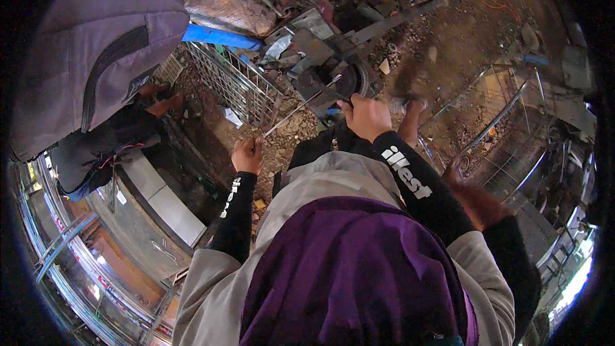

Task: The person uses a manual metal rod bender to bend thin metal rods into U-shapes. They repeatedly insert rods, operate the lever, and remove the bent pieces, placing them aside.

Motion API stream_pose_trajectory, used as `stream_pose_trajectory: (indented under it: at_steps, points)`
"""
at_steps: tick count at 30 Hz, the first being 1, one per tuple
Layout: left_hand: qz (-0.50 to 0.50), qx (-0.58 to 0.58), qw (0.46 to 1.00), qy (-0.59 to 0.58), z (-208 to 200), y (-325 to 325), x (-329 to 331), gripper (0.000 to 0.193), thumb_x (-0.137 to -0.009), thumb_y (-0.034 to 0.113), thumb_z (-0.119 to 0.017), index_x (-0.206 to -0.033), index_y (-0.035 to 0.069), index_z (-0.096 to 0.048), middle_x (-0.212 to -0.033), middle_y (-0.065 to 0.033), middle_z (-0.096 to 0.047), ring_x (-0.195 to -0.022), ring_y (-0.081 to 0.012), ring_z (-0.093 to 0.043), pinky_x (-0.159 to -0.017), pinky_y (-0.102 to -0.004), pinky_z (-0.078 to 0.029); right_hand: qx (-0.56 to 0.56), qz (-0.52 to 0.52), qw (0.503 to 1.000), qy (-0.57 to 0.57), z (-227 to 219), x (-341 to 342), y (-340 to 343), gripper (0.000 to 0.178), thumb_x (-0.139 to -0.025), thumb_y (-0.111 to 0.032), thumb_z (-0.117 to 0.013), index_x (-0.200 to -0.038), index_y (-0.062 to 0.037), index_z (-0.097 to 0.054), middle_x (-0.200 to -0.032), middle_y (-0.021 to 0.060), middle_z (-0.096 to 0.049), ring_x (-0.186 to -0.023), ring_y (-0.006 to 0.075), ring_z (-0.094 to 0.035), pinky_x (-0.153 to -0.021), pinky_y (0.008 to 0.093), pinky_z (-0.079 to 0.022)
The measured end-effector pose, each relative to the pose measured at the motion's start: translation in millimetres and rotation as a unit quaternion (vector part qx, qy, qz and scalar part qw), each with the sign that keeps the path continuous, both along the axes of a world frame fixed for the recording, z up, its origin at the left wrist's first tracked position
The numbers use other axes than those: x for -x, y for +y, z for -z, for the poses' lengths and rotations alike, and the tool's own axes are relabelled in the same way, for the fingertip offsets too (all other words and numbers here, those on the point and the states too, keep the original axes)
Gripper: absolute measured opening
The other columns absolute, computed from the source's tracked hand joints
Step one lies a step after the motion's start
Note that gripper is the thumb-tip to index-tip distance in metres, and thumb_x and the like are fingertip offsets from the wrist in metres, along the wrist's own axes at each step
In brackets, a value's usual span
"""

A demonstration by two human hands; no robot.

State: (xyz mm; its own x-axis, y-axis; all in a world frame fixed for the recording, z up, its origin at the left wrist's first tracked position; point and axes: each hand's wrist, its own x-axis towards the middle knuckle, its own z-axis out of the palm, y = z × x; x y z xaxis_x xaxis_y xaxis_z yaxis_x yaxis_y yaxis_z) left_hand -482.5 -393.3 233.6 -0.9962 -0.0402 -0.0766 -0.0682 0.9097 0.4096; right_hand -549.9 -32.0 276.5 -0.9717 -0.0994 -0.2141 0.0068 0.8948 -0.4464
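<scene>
Dirt ground (458,48) is strewn with rubble (296,132). By the closed left hand (247,156) a thin rod (292,114) is gripped; what the curled right hand (369,118) holds cannot be told. Angled toward a curved metal frame (364,77), the rod could be tipped by a loose grip.

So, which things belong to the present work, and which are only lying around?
Seemingly in use:
thin metal rod, in left hand
dark curved metal piece, near right hand

Seemingly lying about:
orange cord
white scrap
wire rack on the left
</scene>
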Motion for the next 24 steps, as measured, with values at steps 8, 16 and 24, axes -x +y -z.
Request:
stream_pose_trajectory:
  at_steps: [8,16,24]
  points:
    - [0.006,0.02,1.0,-0.018,5.3,-2.6,-2.5,0.045,-0.094,0.037,-0.065,-0.067,0.004,-0.052,-0.068,-0.0144,-0.052,-0.072,-0.037,-0.054,-0.062,-0.0471,-0.043,-0.004,0.003,1.0,0.004,-5.5,3.2,2.2,0.046,-0.096,-0.046,-0.056,-0.082,-0.0031,-0.064,-0.065,0.0207,-0.066,-0.06,0.0408,-0.066,-0.055,0.0512,-0.054]
    - [0.009,0.001,1.0,-0.006,12.0,-7.4,-3.8,0.045,-0.097,0.045,-0.059,-0.074,0.005,-0.057,-0.074,-0.0174,-0.059,-0.076,-0.0402,-0.06,-0.067,-0.0473,-0.048,-0.013,0.0,1.0,0.018,-3.8,4.7,2.5,0.045,-0.096,-0.047,-0.056,-0.08,-0.005,-0.065,-0.065,0.02,-0.066,-0.06,0.0405,-0.066,-0.053,0.0514,-0.053]
    - [0.003,0.0,0.999,-0.037,18.3,-9.1,-4.9,0.043,-0.096,0.042,-0.061,-0.074,0.005,-0.059,-0.074,-0.017,-0.059,-0.076,-0.0387,-0.06,-0.066,-0.0465,-0.048,-0.009,-0.005,1.0,0.015,-5.0,7.2,5.0,0.045,-0.095,-0.046,-0.057,-0.08,-0.0051,-0.064,-0.065,0.0199,-0.066,-0.06,0.0409,-0.066,-0.053,0.052,-0.053]
